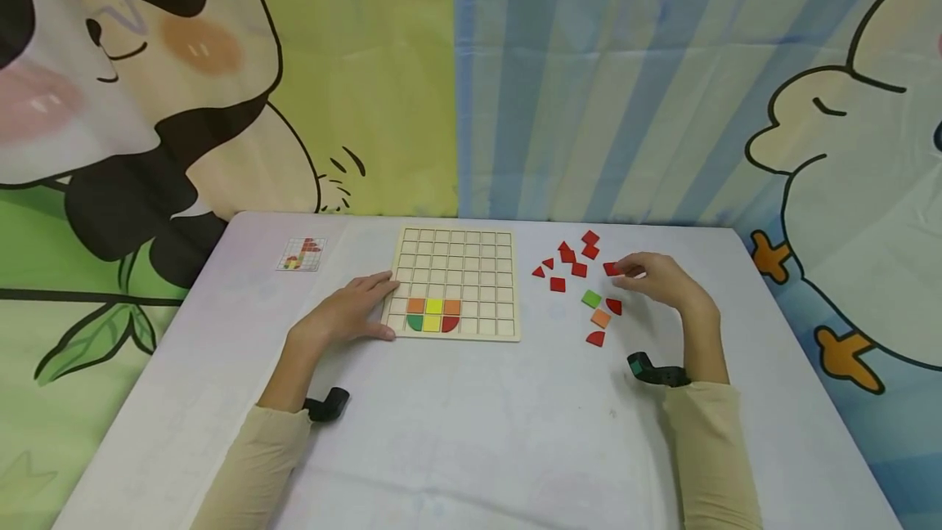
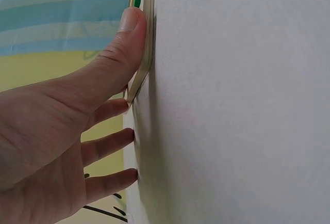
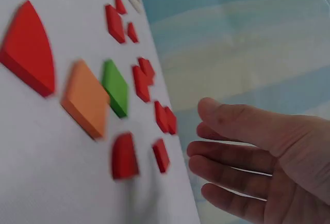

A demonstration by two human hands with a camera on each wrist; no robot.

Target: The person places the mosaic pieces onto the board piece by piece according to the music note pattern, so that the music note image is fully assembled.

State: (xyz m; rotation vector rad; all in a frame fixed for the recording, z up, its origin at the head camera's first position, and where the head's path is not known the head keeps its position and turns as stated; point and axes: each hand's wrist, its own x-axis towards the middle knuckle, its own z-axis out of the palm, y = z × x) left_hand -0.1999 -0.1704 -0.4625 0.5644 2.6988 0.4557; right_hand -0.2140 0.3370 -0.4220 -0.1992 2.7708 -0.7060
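Note:
My left hand (image 1: 346, 311) rests at the left edge of a wooden grid board (image 1: 486, 285), its fingers spread. In the left wrist view the thumb (image 2: 121, 53) lies along the board's side (image 2: 148, 38). Orange, yellow, green and red pieces fill two short rows near the board's bottom left, among them a green quarter-circle (image 1: 415, 322) and a red quarter-circle (image 1: 450, 323). My right hand (image 1: 658, 278) hovers by a red square tile (image 1: 610, 269). The right wrist view shows its fingers apart from the tiles, holding nothing.
Several loose red squares and triangles (image 1: 558, 285) lie right of the board. Nearer are a green tile (image 1: 591, 298), an orange square (image 1: 600, 318) and two red quarter-circles (image 1: 595, 339). A small pattern card (image 1: 302, 254) lies at the table's far left. A printed curtain hangs behind.

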